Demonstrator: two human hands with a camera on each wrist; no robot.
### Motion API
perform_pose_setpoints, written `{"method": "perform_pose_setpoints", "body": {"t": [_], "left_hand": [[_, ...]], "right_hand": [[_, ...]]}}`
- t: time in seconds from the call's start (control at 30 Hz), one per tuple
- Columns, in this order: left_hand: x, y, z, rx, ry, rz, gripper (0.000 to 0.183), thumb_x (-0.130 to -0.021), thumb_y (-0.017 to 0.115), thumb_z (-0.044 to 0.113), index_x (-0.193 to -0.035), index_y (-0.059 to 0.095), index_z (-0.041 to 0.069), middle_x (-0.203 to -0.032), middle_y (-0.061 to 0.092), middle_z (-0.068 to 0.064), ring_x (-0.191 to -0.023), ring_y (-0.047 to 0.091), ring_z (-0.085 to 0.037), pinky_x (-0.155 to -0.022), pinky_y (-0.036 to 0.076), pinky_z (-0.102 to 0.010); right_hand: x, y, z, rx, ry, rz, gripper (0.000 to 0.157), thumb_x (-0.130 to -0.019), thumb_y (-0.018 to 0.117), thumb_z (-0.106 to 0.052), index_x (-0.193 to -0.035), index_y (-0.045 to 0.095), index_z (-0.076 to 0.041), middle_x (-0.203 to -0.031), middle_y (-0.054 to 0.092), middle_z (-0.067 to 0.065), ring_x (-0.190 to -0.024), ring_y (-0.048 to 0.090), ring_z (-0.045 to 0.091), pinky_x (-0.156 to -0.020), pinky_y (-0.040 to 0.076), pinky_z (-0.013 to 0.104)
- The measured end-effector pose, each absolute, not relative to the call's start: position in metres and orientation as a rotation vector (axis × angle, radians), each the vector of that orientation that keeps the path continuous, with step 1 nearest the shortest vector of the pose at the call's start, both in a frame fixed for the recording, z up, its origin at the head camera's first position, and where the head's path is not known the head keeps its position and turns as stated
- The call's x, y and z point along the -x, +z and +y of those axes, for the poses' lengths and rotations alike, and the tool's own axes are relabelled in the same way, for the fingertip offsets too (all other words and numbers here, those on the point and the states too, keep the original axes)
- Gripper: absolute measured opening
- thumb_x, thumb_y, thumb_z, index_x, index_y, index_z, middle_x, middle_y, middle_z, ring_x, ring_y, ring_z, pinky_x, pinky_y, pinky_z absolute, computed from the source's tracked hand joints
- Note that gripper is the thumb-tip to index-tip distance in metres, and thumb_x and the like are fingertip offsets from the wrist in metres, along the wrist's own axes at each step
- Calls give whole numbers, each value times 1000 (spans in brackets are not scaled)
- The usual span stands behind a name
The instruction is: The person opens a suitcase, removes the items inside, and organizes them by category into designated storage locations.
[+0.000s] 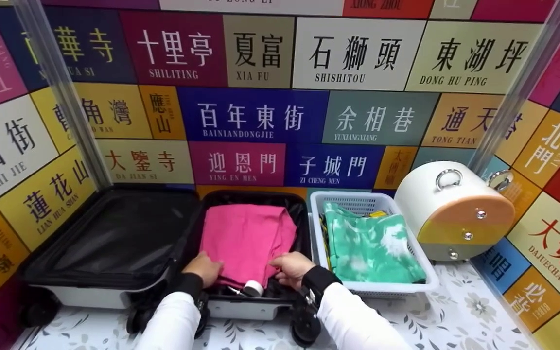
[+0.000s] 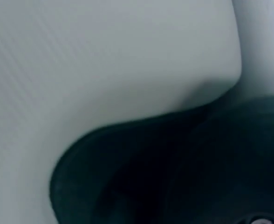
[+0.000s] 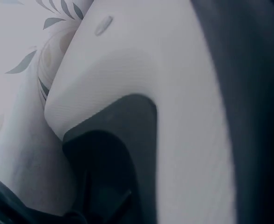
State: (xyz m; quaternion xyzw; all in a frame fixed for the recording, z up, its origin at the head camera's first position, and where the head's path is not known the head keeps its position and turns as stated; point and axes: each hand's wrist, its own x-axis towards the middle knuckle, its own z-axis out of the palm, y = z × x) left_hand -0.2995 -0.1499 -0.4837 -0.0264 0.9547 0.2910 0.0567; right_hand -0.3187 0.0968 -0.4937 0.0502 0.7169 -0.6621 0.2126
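Note:
A folded pink garment [image 1: 246,236] lies in the black-lined half of an open suitcase [image 1: 241,309]. At its front left corner my left hand [image 1: 204,268] holds the cloth edge, its fingers partly hidden. My right hand [image 1: 293,268] pinches the front right edge between thumb and fingers. Between the hands, a white round cap [image 1: 253,288] pokes out from under the garment's front edge. The left wrist view shows only a pale suitcase shell [image 2: 104,56] and a dark wheel housing [image 2: 127,172]; the right wrist view shows similar parts, with neither hand in sight.
The suitcase's other half, covered in black lining [image 1: 129,233], lies open at left. A pale plastic basket [image 1: 382,288] with a folded green-and-white tie-dye cloth [image 1: 372,243] stands at right. Beyond it sits a white rounded box [image 1: 435,194] with coloured drawers. Printed panels [image 1: 255,116] enclose the back and sides.

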Motion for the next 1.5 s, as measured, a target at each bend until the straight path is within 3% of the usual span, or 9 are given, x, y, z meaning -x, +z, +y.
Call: {"method": "perform_pose_setpoints", "body": {"t": [0.13, 0.33, 0.47, 0.73, 0.97, 1.07, 1.2, 1.33, 1.5], "left_hand": [[301, -486, -151, 86, 863, 2924, 65, -96, 64, 21, -143, 47, -20, -147, 54, -36, -137, 56, -49, -117, 46, -53], [303, -495, -154, 121, 828, 3004, 40, -91, 66, 11, -124, 67, -10, -124, 71, -30, -120, 67, -48, -105, 53, -56], [302, -496, -152, 121, 815, 2997, 33, -94, 64, 15, -118, 71, -7, -121, 73, -27, -114, 70, -45, -100, 56, -55], [296, -485, -147, 65, 716, 2928, 54, -94, 71, 27, -119, 65, -20, -131, 59, -35, -124, 53, -54, -107, 51, -57], [300, -489, -149, 95, 759, 2943, 60, -100, 64, 27, -120, 51, -29, -126, 60, -43, -118, 66, -51, -106, 53, -55], [299, -488, -151, 58, 777, 2964, 39, -94, 69, 25, -91, 68, -14, -105, 69, -32, -98, 71, -37, -96, 58, -48], [298, -487, -152, 58, 811, 2961, 28, -84, 72, 25, -67, 61, 6, -81, 68, -15, -76, 61, -24, -81, 57, -41], [299, -487, -149, 87, 886, 2930, 41, -86, 73, 26, -105, 68, -10, -109, 72, -28, -101, 70, -36, -96, 57, -48], [299, -491, -147, 34, 1026, 2897, 77, -90, 72, 22, -150, 40, -17, -143, 58, -36, -135, 58, -48, -116, 46, -54]], "right_hand": [[319, -495, 96, -143, -1895, 1972, 24, -96, 60, -6, -117, 62, 5, -79, 62, -1, -70, 61, 9, -70, 51, 24], [317, -495, 97, -132, -1966, 1982, 17, -93, 63, -4, -107, 67, 6, -80, 68, 1, -78, 67, 14, -81, 58, 31], [318, -494, 97, -142, -2005, 1982, 9, -91, 66, -3, -94, 70, 4, -71, 67, 1, -69, 65, 12, -71, 58, 28], [318, -492, 96, -193, -2069, 1921, 9, -88, 67, -3, -91, 73, 4, -70, 69, 0, -65, 64, 11, -66, 56, 24], [317, -493, 96, -188, -2094, 1920, 2, -88, 66, -4, -88, 67, -2, -75, 72, 2, -72, 70, 16, -76, 62, 32], [317, -493, 97, -166, -2083, 1883, 5, -95, 65, -5, -93, 64, -1, -77, 69, 3, -73, 70, 16, -79, 62, 34], [318, -495, 98, -147, -2066, 1849, 11, -98, 64, -5, -92, 67, 3, -75, 66, 3, -72, 67, 15, -79, 62, 35], [318, -496, 98, -128, -2026, 1849, 19, -97, 66, -5, -79, 70, -2, -68, 64, 0, -66, 63, 10, -72, 58, 30], [318, -496, 101, -70, -1944, 1824, 18, -97, 67, -8, -79, 65, -10, -70, 65, -4, -64, 62, 8, -66, 55, 24]]}}
